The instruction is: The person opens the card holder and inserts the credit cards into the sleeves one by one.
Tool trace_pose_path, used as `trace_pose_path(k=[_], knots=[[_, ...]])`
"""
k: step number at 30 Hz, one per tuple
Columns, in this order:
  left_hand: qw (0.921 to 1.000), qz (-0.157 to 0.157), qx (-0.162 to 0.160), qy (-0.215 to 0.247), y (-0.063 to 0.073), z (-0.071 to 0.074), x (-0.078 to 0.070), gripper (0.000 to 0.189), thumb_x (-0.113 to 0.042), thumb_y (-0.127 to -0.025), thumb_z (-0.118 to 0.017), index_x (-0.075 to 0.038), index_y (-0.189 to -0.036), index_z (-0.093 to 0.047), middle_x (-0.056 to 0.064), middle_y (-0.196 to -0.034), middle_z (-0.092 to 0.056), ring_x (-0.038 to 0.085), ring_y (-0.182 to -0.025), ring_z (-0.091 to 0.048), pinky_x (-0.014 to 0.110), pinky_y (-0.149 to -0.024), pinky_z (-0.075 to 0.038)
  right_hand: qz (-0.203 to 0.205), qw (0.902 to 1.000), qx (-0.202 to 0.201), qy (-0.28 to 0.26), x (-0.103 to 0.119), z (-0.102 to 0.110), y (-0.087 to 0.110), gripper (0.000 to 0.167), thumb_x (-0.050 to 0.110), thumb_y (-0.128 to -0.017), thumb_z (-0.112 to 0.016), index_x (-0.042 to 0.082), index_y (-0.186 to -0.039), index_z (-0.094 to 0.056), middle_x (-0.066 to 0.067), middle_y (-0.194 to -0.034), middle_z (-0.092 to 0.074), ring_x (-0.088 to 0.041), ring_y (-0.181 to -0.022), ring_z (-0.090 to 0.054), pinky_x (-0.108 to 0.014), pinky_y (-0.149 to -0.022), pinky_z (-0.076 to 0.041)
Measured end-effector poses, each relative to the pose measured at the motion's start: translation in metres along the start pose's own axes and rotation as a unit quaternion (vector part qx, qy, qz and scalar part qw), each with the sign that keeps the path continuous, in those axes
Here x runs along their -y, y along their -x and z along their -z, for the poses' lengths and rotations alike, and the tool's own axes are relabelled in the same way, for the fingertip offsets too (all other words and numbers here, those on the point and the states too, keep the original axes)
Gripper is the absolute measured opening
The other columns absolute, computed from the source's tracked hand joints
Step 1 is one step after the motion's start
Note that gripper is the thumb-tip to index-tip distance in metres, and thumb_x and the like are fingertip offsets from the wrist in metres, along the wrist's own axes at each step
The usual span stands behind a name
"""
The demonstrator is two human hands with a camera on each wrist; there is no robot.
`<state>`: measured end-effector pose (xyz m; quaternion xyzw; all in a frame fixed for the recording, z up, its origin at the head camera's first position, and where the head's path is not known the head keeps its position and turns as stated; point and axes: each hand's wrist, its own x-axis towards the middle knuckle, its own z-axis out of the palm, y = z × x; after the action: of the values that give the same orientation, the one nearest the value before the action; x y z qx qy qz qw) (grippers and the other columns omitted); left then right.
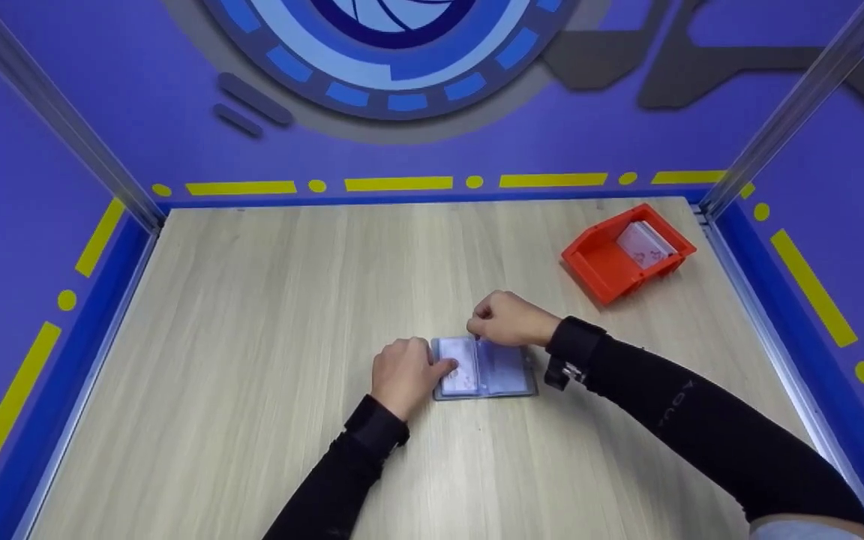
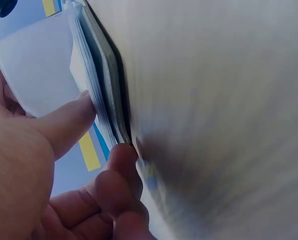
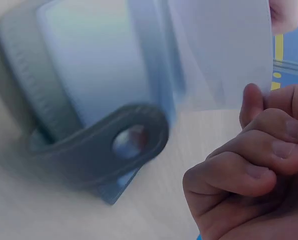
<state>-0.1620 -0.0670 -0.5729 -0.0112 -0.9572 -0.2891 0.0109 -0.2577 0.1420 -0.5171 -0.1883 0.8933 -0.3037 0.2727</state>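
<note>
A small card holder (image 1: 507,371) with clear plastic pages lies spread on the table, a printed card (image 1: 459,375) showing in its left page. My left hand (image 1: 406,375) grips the holder's left edge, its thumb over the pages and its fingers curled at the cover, as the left wrist view shows. At the top near the fold, my right hand (image 1: 511,319) pinches the corner of a raised, whitish see-through page (image 3: 224,55); its other fingers are curled in. A dark strap (image 3: 73,160) with a metal snap sticks out from the holder's cover in the right wrist view.
An orange-red open bin (image 1: 601,266) stands at the table's back right, with a stack of printed cards (image 1: 646,244) inside. Purple-blue panels with yellow marks (image 1: 398,184) wall in the wooden table (image 1: 267,300) at the back and both sides.
</note>
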Motion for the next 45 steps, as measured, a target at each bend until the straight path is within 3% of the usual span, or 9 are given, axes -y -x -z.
trace_pose_path(k=[7,18,24,28,31,35,45], knots=[[0.9998,-0.002,-0.002,-0.022,-0.001,0.001,-0.001,0.061,-0.050,-0.090,-0.090,-0.022,-0.060,-0.045,-0.011,-0.062,-0.042,0.010,-0.056,-0.041,0.031,-0.051,-0.030,0.027,0.9994,0.000,0.021,0.008,-0.015,-0.017,0.034,0.022,-0.101,-0.064,0.014,-0.069,-0.066,0.011,-0.063,-0.054,-0.008,-0.058,-0.044,-0.026,-0.059,-0.033],[0.9989,-0.014,-0.005,-0.045,-0.003,0.002,-0.002,0.046,-0.035,-0.099,-0.082,-0.015,-0.064,-0.059,0.000,-0.066,-0.060,0.017,-0.060,-0.053,0.037,-0.053,-0.041,0.030,0.9978,0.008,0.059,0.006,-0.029,-0.028,0.044,0.018,-0.098,-0.064,0.023,-0.056,-0.052,0.013,-0.054,-0.043,-0.006,-0.050,-0.039,-0.024,-0.053,-0.030],[0.9991,-0.015,-0.005,-0.038,-0.003,0.004,-0.002,0.052,-0.037,-0.105,-0.073,-0.019,-0.060,-0.053,-0.002,-0.063,-0.053,0.016,-0.057,-0.049,0.036,-0.052,-0.037,0.029,0.9981,0.007,0.054,0.007,-0.029,-0.027,0.044,0.018,-0.099,-0.065,0.021,-0.056,-0.053,0.013,-0.053,-0.043,-0.006,-0.049,-0.038,-0.023,-0.051,-0.030],[0.9992,-0.019,0.000,-0.034,-0.002,0.003,0.000,0.064,-0.053,-0.101,-0.076,-0.023,-0.057,-0.041,-0.009,-0.059,-0.040,0.012,-0.053,-0.040,0.032,-0.049,-0.030,0.032,0.9986,-0.004,0.042,0.008,-0.032,-0.025,0.040,0.017,-0.098,-0.066,0.019,-0.059,-0.062,0.014,-0.054,-0.049,-0.005,-0.050,-0.041,-0.023,-0.052,-0.031],[0.9994,-0.020,-0.003,-0.028,-0.001,0.002,0.000,0.068,-0.059,-0.095,-0.082,-0.024,-0.057,-0.038,-0.011,-0.059,-0.036,0.010,-0.053,-0.037,0.031,-0.048,-0.028,0.039,0.9983,-0.014,0.040,0.009,-0.033,-0.024,0.041,0.017,-0.098,-0.065,0.020,-0.058,-0.060,0.014,-0.053,-0.046,-0.006,-0.050,-0.039,-0.023,-0.051,-0.030],[0.9995,-0.020,-0.009,-0.023,0.000,0.000,0.000,0.068,-0.058,-0.090,-0.088,-0.024,-0.058,-0.038,-0.012,-0.060,-0.034,0.009,-0.053,-0.035,0.030,-0.048,-0.027,0.042,0.9982,-0.018,0.038,0.010,-0.035,-0.023,0.043,0.018,-0.098,-0.065,0.021,-0.056,-0.054,0.014,-0.052,-0.040,-0.006,-0.049,-0.034,-0.024,-0.051,-0.027],[0.9984,-0.023,-0.028,-0.045,0.001,-0.002,-0.002,0.071,-0.055,-0.089,-0.090,-0.024,-0.059,-0.033,-0.012,-0.062,-0.031,0.008,-0.054,-0.032,0.029,-0.047,-0.025,0.063,0.9975,-0.015,0.029,0.007,-0.035,-0.014,0.033,0.018,-0.099,-0.063,0.009,-0.067,-0.070,0.014,-0.058,-0.044,-0.007,-0.055,-0.038,-0.026,-0.057,-0.030]])
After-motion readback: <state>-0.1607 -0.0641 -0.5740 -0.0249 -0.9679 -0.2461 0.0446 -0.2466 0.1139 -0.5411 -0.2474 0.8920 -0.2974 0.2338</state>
